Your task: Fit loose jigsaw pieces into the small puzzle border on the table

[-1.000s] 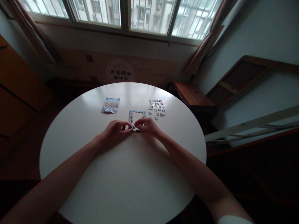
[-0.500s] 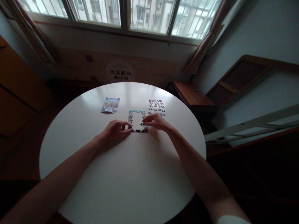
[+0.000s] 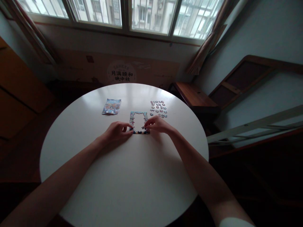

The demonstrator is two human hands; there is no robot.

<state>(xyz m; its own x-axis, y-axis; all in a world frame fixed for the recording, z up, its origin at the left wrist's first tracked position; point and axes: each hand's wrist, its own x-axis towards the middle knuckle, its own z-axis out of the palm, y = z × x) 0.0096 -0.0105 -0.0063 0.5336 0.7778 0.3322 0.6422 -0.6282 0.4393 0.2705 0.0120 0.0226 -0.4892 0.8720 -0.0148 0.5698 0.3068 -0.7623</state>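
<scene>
A rectangular jigsaw puzzle border (image 3: pixel 139 132) lies flat on the white table, its middle showing bare tabletop. My left hand (image 3: pixel 117 129) rests at the border's lower left, thumb and index finger spread apart and touching its edge. At the right side, my right hand (image 3: pixel 157 124) pinches a small puzzle piece (image 3: pixel 143 127) just inside the frame's lower right. Several loose puzzle pieces (image 3: pixel 158 106) are spread in rows beyond my right hand. Left of the border lies a colourful picture sheet or packet (image 3: pixel 112 106).
The round white table (image 3: pixel 127 179) stands below a barred window (image 3: pixel 151 15). A wooden bench or stool (image 3: pixel 195 96) is past its right far edge. A pale rail (image 3: pixel 255 123) slants along the right side.
The puzzle piece in my right fingers has turned and shifted slightly toward the border's lower right. My left hand stays in place.
</scene>
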